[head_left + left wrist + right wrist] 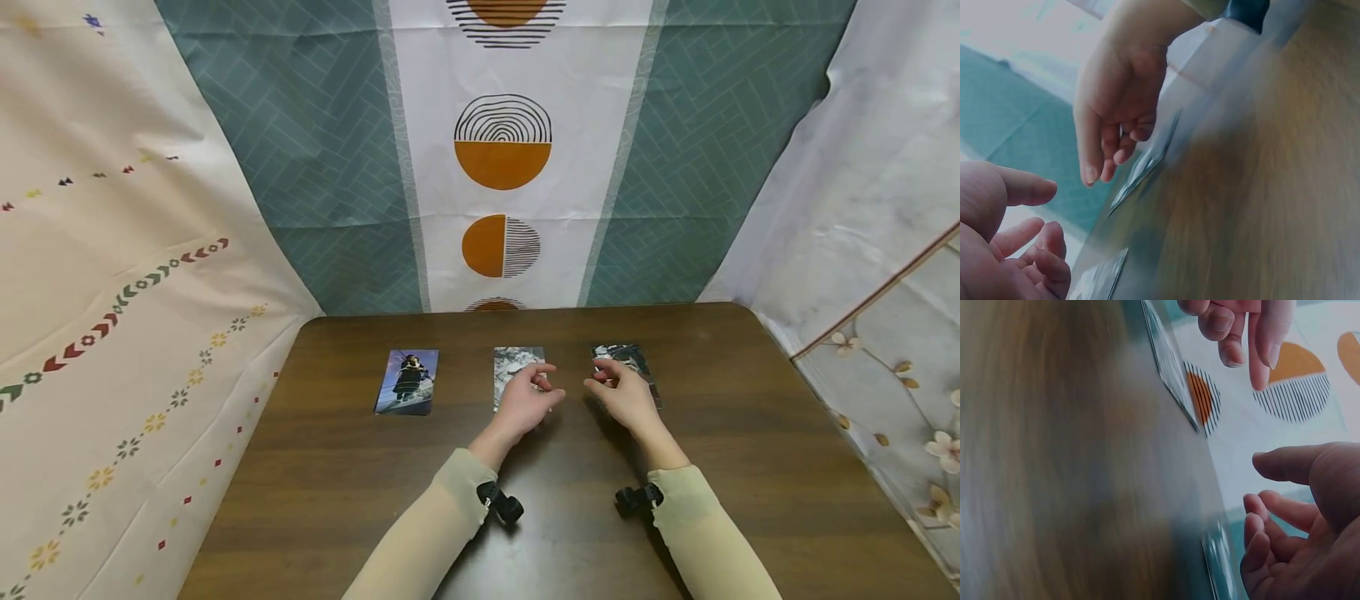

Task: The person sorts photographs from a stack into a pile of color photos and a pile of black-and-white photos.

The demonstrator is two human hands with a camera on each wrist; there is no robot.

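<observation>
Left card (407,382): lies flat on the table, apart from the others
Table (750,467): dark wood
Backdrop (502,142): patterned cloth, orange half-circles

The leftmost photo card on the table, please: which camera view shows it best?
The head view: the leftmost photo card lies in full sight on the table, apart from both hands. Neither wrist view plainly shows it; their blurred card edges cannot be told apart.

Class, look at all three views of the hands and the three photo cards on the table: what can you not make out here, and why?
- Middle card: near half hidden by the left hand, head view.
- Right card: mostly covered by the right hand, head view.
- Left card: picture too small to read.
- Table: motion-blurred in both wrist views.
- Whether the fingers touch any card: unclear.
</observation>
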